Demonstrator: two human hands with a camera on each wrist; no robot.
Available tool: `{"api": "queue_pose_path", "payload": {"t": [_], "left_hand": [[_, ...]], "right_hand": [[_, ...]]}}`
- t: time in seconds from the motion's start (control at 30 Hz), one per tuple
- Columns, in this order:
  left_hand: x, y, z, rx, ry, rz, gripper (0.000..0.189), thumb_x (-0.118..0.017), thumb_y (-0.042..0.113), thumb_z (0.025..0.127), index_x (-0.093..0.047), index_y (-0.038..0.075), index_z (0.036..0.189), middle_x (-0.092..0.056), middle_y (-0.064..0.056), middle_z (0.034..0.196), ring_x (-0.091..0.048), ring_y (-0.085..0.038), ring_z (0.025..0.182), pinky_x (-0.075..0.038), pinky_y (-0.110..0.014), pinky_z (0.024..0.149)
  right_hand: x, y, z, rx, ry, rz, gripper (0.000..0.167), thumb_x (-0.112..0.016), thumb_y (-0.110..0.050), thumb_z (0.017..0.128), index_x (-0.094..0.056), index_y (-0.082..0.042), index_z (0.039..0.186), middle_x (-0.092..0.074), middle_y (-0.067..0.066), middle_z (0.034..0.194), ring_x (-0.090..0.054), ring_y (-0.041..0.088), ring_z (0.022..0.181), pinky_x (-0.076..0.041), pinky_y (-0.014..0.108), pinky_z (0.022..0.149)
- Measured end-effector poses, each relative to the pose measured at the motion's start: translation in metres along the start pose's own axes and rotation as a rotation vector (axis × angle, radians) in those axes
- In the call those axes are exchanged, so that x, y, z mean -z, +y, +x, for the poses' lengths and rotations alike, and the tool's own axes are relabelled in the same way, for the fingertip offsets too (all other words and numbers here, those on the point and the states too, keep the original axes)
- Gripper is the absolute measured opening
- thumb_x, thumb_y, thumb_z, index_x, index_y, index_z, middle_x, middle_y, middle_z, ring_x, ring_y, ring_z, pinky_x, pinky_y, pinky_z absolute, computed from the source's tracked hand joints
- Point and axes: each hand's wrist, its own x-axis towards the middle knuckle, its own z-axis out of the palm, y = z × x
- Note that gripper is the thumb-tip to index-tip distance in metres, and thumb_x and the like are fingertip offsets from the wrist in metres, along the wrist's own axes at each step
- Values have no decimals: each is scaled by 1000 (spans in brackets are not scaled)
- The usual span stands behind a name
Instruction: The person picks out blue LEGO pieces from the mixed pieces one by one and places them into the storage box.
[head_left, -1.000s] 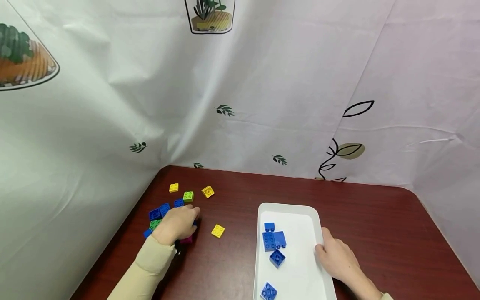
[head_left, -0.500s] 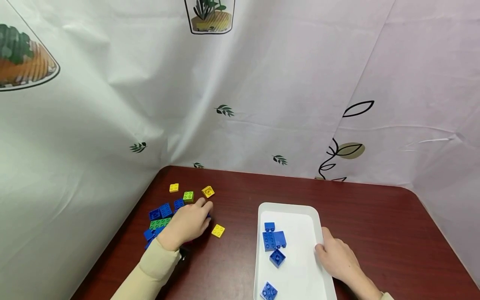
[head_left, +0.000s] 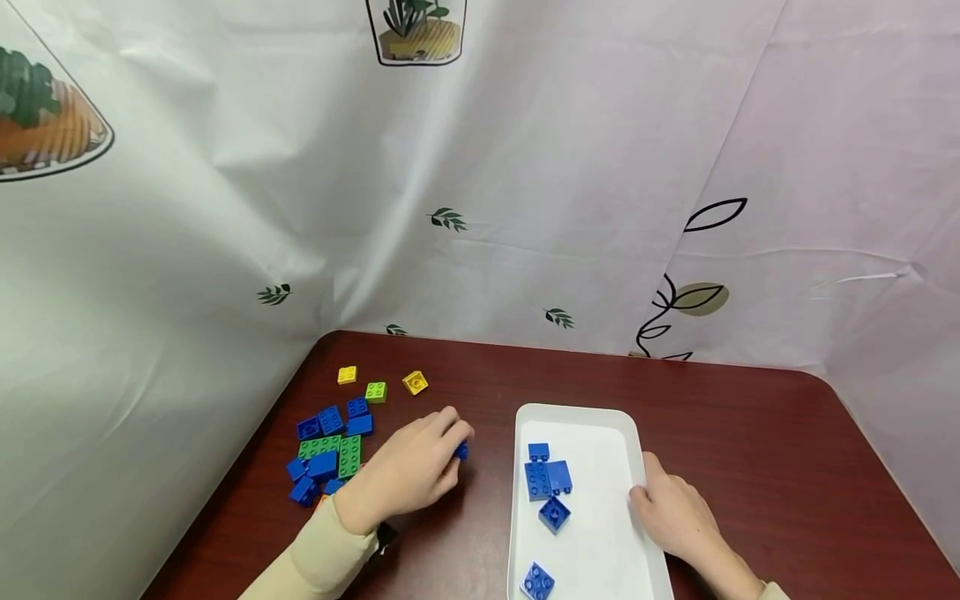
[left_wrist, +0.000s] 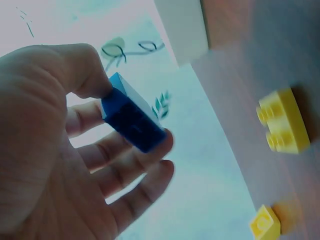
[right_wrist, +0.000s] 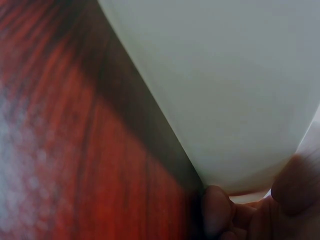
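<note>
My left hand (head_left: 411, 468) pinches a blue toy building brick (left_wrist: 131, 120) between thumb and fingertips, above the table between the brick pile and the tray. In the head view only a small end of that brick shows past the fingers. With thumb and fingers, my right hand (head_left: 675, 512) grips the right rim of a white rectangular tray (head_left: 607, 550). Several blue bricks lie in the tray; one of them, a studded brick (head_left: 537, 581), sits toward its near end. The right wrist view shows the tray's outer wall (right_wrist: 225, 100) filling much of the frame.
At the table's left lies a pile of blue and green bricks, among them a green brick (head_left: 349, 456). Behind it are a light green brick (head_left: 376, 392) and two yellow bricks, one upturned (head_left: 416, 382). Another yellow brick (left_wrist: 287, 122) shows in the left wrist view.
My left hand has moved right from the pile toward the tray, carrying the blue brick and uncovering green and blue bricks. The right hand and tray have stayed put.
</note>
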Motion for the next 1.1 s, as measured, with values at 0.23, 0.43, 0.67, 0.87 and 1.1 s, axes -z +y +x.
{"api": "queue_pose_path", "payload": {"t": [0.23,0.43,0.67,0.87,1.1], "left_hand": [[-2,24,5,-118,-16,-116,34,-68,18,88,-60,14,121,-50,4,105,-46,-9,89,-48,-22,79],[-7,43,6,-181,-43,-207,37,-70,19,91,-58,17,126,-50,7,112,-47,-6,98,-46,-17,86],[-10,61,7,-252,-85,-245,33,-70,23,94,-60,19,126,-53,9,118,-48,-3,102,-44,-14,91],[-17,73,7,-303,-109,-220,33,-66,30,98,-60,21,128,-54,10,123,-48,-2,105,-43,-14,90],[-24,82,5,-332,-125,-197,32,-66,32,98,-60,23,128,-57,10,123,-49,-1,104,-41,-11,87]], "right_hand": [[0,0,0,0,4,-8,51,-54,-12,93,-41,6,140,-69,14,90,-51,17,61,-42,36,54],[1,0,0,1,6,-12,50,-54,-12,93,-42,5,138,-68,10,84,-50,18,60,-41,36,54],[1,-1,-1,-3,6,-12,48,-54,-12,93,-44,5,136,-68,11,86,-50,18,61,-41,36,54],[1,-1,-1,-2,5,-7,49,-54,-12,93,-42,6,138,-69,12,87,-51,17,61,-41,36,54],[1,0,-1,-5,-2,-7,50,-54,-12,93,-42,7,138,-69,14,87,-51,18,61,-41,36,54]]}}
